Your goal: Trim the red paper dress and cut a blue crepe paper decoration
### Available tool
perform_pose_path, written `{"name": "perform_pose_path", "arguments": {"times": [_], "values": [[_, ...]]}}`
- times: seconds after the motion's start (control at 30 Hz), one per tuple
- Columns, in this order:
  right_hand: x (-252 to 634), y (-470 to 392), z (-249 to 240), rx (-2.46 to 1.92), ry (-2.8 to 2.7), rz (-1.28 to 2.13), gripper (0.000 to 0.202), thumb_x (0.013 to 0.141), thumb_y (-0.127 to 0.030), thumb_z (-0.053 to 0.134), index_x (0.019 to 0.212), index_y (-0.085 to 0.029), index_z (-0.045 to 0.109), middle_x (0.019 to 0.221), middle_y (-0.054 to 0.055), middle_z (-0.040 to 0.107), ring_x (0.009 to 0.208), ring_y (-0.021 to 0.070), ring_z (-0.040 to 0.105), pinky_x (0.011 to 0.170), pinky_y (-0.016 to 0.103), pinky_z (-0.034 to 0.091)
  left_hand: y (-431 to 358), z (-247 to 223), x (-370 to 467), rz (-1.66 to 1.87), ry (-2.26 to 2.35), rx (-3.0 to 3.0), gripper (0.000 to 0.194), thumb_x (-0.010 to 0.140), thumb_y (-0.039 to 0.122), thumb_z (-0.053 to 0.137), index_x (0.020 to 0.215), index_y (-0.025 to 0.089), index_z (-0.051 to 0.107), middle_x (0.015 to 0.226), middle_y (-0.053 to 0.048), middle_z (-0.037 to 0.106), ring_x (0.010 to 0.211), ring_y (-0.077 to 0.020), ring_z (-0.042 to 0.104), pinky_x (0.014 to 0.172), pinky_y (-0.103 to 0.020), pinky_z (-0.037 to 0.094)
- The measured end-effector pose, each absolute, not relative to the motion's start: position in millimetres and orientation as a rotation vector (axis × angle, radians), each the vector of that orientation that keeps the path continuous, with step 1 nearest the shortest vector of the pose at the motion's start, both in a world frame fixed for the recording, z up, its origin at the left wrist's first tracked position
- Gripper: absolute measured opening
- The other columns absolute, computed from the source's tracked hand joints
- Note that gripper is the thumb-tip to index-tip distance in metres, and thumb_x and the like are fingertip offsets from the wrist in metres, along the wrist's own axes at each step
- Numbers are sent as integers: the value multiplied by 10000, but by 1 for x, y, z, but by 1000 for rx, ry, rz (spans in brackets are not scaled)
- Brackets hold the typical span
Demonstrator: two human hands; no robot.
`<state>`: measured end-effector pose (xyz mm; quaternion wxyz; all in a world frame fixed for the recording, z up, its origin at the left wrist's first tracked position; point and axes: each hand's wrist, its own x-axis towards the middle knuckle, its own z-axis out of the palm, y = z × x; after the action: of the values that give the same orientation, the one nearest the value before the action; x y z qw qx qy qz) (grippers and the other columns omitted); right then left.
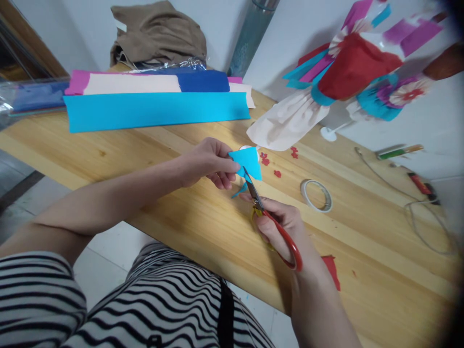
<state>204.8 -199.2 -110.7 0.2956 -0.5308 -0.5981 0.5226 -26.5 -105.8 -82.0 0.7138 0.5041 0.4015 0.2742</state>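
A pale wall [221, 29] backs a wooden bench [181, 215], where a long bright blue strip [155, 111] lies. Over the wood, my left grip [212, 163] pinches a small blue paper piece [251, 162], and my right grip [284, 222] wraps around red-handled scissors [256, 200], blades at the piece's lower edge. Red scraps [266, 161] and a tape ring [304, 195] lie to the right.

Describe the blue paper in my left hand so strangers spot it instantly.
Over the pale wooden table, your right hand holds red-handled metal scissors. At their blades, your left hand pinches a bright-blue paper piece. Unlike the long bright-blue paper strip behind and thin blue paper sliver nearby, it is small and roughly four-sided.
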Motion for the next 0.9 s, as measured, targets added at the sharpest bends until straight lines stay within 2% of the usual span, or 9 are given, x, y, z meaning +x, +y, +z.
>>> {"name": "perform_pose_path", "arguments": {"times": [0.13, 0.4, 0.5, 0.63, 0.9], "values": [[207, -197, -113, -1393, -1614, 1384, 691, 872, -747, 719, 1193, -142, 810, 577, -71, 381, 523, 112, 288, 519, 300, 190, -105, -83, -27, 591, 891, 1145, 175, 825, 146, 670, 653, 117, 677, 605, -27, 690, 553, -102, 648, 582, -203, 512], [209, -197, -115, -1357, -1621, 1414, 693, 875, -768, 704, 1185, -155, 798, 571, -77, 378, 510, 111, 296, 516, 300, 187, -110, -73, -23, 617, 964, 1150, 237, 840, 57, 637, 609, 110, 657, 572, -14, 669, 519, -96, 641, 534, -198, 502], [206, -199, -113, -1401, -1581, 1406, 722, 831, -797, 730, 1193, -177, 806, 578, -77, 362, 511, 110, 272, 508, 299, 165, -112, -68, -20, 612, 1014, 1129, 272, 835, 31, 638, 576, 115, 638, 538, -3, 651, 487, -91, 623, 512, -196, 494], [207, -199, -112, -1424, -1572, 1411, 726, 822, -825, 717, 1167, -193, 813, 592, -76, 335, 512, 103, 242, 506, 298, 163, -111, -66, -18, 598, 1023, 1121, 279, 841, 29, 628, 573, 107, 644, 541, -12, 657, 492, -96, 625, 517, -200, 495], [208, -198, -119, -1324, -1618, 1412, 681, 840, -804, 718, 1116, -186, 793, 546, -76, 380, 505, 110, 284, 514, 307, 184, -108, -70, -23, 568, 1025, 1208, 216, 846, 48, 621, 638, 95, 653, 579, -13, 665, 530, -97, 639, 586, -205, 513]]}}
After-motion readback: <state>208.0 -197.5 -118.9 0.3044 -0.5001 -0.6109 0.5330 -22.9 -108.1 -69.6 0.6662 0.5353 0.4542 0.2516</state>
